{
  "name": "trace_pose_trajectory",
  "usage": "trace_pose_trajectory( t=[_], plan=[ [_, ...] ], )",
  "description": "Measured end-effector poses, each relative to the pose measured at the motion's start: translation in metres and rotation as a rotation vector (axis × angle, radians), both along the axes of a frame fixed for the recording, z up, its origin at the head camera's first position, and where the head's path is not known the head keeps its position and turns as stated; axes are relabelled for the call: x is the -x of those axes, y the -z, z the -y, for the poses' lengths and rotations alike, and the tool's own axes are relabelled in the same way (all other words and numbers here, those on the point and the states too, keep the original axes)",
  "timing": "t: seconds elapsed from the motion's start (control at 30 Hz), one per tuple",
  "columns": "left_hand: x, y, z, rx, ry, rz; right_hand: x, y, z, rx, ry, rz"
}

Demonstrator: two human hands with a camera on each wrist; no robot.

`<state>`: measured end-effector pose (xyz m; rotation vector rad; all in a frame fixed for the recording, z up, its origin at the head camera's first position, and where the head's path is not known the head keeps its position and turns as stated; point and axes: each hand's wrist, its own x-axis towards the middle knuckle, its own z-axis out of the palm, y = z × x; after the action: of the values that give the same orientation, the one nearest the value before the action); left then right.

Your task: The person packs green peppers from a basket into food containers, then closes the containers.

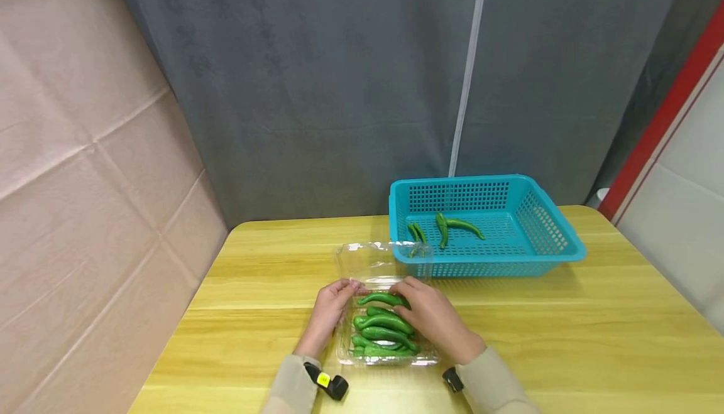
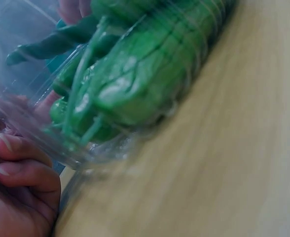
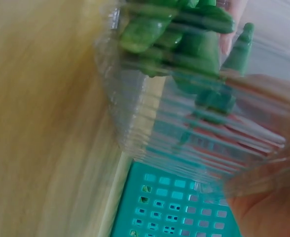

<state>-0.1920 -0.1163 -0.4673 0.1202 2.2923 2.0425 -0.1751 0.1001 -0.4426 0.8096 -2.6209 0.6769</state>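
A clear plastic clamshell box point(image 1: 378, 362) stands on the table with its lid point(image 1: 367, 262) folded back. Several long green chili peppers point(image 1: 384, 321) lie across its inside. At the box's left rim, near the lid hinge, my left hand point(image 1: 330, 310) pinches the plastic; its curled fingers point(image 2: 24, 168) show in the left wrist view. My right hand point(image 1: 432, 316) reaches over the right rim and holds the stem end of the pepper nearest the lid point(image 1: 376, 298) between thumb and fingers. Through the clear wall in the right wrist view, that pepper point(image 3: 216, 104) appears beside the fingers, partly blurred.
Behind the box, to the right, stands a blue-green perforated basket point(image 1: 557, 257) with several green peppers point(image 1: 465, 227) inside. The lid's back right corner overlaps the basket's front left corner in the head view. A grey curtain point(image 1: 339, 87) hangs behind the wooden table point(image 1: 271, 263).
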Motion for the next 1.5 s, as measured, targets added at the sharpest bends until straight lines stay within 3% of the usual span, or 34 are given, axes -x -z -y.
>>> trace_pose_trajectory(
  t=[0.23,0.77,1.0,1.27,1.5],
  plan=[
    [0.013,0.025,0.003,0.014,-0.01,-0.002,0.0,0.002,0.001,-0.045,-0.001,-0.03],
    [0.012,0.028,0.003,0.016,-0.017,-0.002,-0.002,0.006,0.002,-0.128,-0.021,-0.078],
    [0.013,0.024,0.004,0.014,-0.002,0.01,-0.002,0.005,0.003,-0.148,-0.027,-0.058],
    [0.0,-0.001,0.001,0.005,0.041,-0.001,-0.002,0.004,0.002,-0.16,-0.035,-0.048],
    [0.0,0.001,0.001,0.003,0.045,-0.001,-0.003,0.002,0.002,-0.155,-0.031,-0.023]
  ],
)
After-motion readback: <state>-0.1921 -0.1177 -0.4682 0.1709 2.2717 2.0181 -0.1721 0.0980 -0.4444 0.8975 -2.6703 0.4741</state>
